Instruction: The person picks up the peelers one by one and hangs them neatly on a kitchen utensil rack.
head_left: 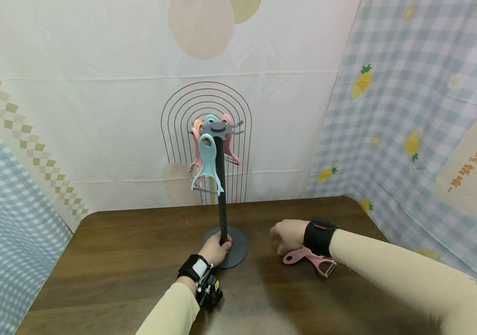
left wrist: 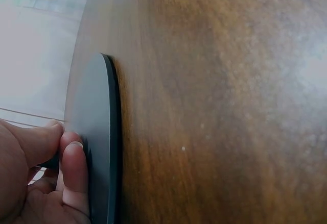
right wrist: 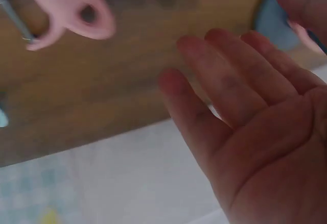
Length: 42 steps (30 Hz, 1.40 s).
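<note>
My left hand (head_left: 215,251) grips the dark pole (head_left: 221,204) of a stand just above its round grey base (head_left: 239,246). In the left wrist view, the thumb and fingers (left wrist: 75,170) close round the pole beside the base. On the stand's top hooks hang several peelers, a light blue peeler (head_left: 207,163) in front and pink ones behind. Over the table, right of the stand, my right hand (head_left: 290,234) holds nothing, its fingers (right wrist: 232,83) extended in the right wrist view. Near it on the table lies a pink peeler (head_left: 305,256), partly hidden by the wrist.
The brown wooden table (head_left: 137,260) reaches back to a white printed cloth (head_left: 108,130). Blue checked cloth (head_left: 397,93) hangs along the right side and another at the left. A small light blue piece (right wrist: 2,117) shows at the right wrist view's edge.
</note>
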Each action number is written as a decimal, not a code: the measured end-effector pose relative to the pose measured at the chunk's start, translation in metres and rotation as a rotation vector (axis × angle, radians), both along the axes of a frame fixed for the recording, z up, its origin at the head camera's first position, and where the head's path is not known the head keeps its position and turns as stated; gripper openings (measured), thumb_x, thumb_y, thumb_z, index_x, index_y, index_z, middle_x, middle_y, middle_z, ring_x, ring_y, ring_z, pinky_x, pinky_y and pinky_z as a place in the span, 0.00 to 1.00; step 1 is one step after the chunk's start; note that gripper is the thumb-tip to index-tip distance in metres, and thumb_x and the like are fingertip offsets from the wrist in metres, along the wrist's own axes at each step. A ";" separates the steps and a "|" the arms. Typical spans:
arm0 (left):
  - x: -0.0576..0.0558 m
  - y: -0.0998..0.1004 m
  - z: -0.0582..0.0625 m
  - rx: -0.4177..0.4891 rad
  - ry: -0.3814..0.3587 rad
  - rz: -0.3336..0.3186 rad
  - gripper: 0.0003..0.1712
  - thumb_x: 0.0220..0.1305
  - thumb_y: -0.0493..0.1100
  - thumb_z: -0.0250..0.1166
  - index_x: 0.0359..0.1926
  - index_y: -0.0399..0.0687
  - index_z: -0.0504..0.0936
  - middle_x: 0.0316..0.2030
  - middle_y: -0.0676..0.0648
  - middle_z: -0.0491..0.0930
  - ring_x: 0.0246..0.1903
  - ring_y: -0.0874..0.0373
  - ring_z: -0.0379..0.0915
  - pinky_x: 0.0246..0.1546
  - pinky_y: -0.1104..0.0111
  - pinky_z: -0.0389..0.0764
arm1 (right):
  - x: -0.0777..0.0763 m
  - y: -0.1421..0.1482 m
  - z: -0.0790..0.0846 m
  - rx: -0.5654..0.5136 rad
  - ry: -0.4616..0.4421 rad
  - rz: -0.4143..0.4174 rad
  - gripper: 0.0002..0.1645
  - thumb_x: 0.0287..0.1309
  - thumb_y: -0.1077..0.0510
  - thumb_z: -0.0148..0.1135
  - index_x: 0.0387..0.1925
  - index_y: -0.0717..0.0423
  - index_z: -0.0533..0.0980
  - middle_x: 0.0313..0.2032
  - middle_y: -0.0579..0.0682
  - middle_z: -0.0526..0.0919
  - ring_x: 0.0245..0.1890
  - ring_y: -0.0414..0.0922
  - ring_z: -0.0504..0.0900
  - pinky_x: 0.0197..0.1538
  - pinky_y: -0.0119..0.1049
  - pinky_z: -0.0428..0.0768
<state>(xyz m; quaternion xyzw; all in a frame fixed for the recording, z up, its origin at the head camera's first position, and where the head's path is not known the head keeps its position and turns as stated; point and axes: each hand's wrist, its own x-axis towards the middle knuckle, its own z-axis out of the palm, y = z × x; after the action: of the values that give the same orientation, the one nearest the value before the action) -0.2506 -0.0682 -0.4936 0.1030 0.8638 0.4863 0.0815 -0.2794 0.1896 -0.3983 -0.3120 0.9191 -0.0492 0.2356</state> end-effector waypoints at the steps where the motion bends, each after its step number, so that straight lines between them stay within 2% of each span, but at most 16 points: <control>1: 0.000 0.000 0.001 0.000 0.002 0.000 0.05 0.72 0.35 0.54 0.43 0.36 0.75 0.24 0.48 0.72 0.25 0.56 0.67 0.28 0.65 0.67 | 0.002 0.003 -0.003 0.006 -0.005 -0.014 0.25 0.55 0.59 0.70 0.54 0.59 0.77 0.47 0.53 0.81 0.50 0.51 0.79 0.51 0.46 0.76; 5: 0.000 0.000 0.002 -0.003 -0.001 0.010 0.05 0.72 0.35 0.54 0.43 0.37 0.75 0.24 0.49 0.72 0.25 0.57 0.67 0.28 0.66 0.67 | 0.005 0.018 -0.014 0.017 0.024 -0.064 0.23 0.49 0.62 0.73 0.49 0.57 0.79 0.43 0.52 0.82 0.45 0.50 0.80 0.48 0.47 0.77; 11: -0.003 0.001 -0.002 -0.012 0.000 0.015 0.05 0.71 0.35 0.55 0.43 0.38 0.75 0.24 0.48 0.73 0.26 0.57 0.68 0.28 0.66 0.68 | 0.004 0.037 -0.033 0.067 0.093 -0.070 0.14 0.44 0.60 0.77 0.34 0.49 0.80 0.30 0.43 0.80 0.31 0.42 0.76 0.38 0.44 0.76; 16: -0.004 0.001 -0.004 -0.019 0.001 0.008 0.05 0.71 0.35 0.55 0.43 0.37 0.76 0.24 0.49 0.73 0.25 0.57 0.68 0.29 0.66 0.68 | 0.007 0.046 -0.046 0.057 0.168 -0.052 0.18 0.36 0.65 0.77 0.28 0.44 0.79 0.25 0.38 0.76 0.26 0.40 0.73 0.32 0.42 0.73; 22: -0.001 0.000 0.000 -0.016 0.003 0.002 0.05 0.71 0.34 0.55 0.43 0.36 0.75 0.24 0.49 0.73 0.25 0.57 0.68 0.28 0.66 0.68 | 0.006 0.053 -0.059 0.045 0.265 -0.002 0.17 0.43 0.64 0.72 0.17 0.43 0.73 0.18 0.37 0.70 0.20 0.39 0.66 0.25 0.38 0.66; 27: 0.000 0.000 0.001 -0.016 0.006 0.004 0.05 0.71 0.34 0.55 0.43 0.36 0.75 0.24 0.49 0.72 0.25 0.57 0.68 0.28 0.66 0.68 | 0.006 0.054 -0.061 0.015 0.344 0.045 0.18 0.50 0.62 0.68 0.16 0.44 0.69 0.17 0.38 0.67 0.19 0.39 0.64 0.25 0.38 0.64; 32: -0.001 0.000 0.001 -0.013 0.005 0.010 0.05 0.71 0.35 0.55 0.43 0.37 0.75 0.24 0.49 0.72 0.26 0.57 0.68 0.29 0.66 0.68 | 0.005 0.052 -0.059 0.028 0.427 0.076 0.16 0.53 0.61 0.66 0.19 0.45 0.68 0.18 0.38 0.67 0.19 0.39 0.66 0.26 0.38 0.67; 36: -0.002 0.000 -0.002 -0.018 0.008 0.013 0.04 0.71 0.35 0.55 0.43 0.38 0.76 0.24 0.49 0.72 0.26 0.56 0.68 0.29 0.65 0.68 | 0.001 0.049 -0.050 0.024 0.441 0.069 0.17 0.50 0.61 0.69 0.20 0.46 0.68 0.18 0.39 0.67 0.19 0.39 0.66 0.26 0.38 0.68; 39: -0.003 0.000 -0.003 -0.018 -0.001 0.017 0.04 0.71 0.35 0.55 0.42 0.38 0.76 0.24 0.49 0.72 0.26 0.56 0.67 0.29 0.65 0.67 | -0.003 0.044 -0.032 -0.010 0.451 0.042 0.14 0.48 0.61 0.72 0.24 0.47 0.72 0.19 0.38 0.69 0.20 0.38 0.69 0.26 0.38 0.70; 42: -0.004 0.000 -0.004 -0.012 -0.004 0.014 0.05 0.71 0.35 0.55 0.43 0.38 0.76 0.24 0.49 0.72 0.25 0.56 0.68 0.29 0.65 0.68 | -0.011 0.037 -0.003 -0.110 0.468 -0.016 0.10 0.50 0.60 0.71 0.34 0.49 0.78 0.23 0.39 0.75 0.23 0.37 0.72 0.29 0.37 0.73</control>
<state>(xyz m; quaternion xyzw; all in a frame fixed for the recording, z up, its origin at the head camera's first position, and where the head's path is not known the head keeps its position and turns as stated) -0.2547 -0.0677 -0.4973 0.0956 0.8673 0.4818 0.0804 -0.2904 0.2265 -0.4014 -0.3199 0.9471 -0.0274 -0.0016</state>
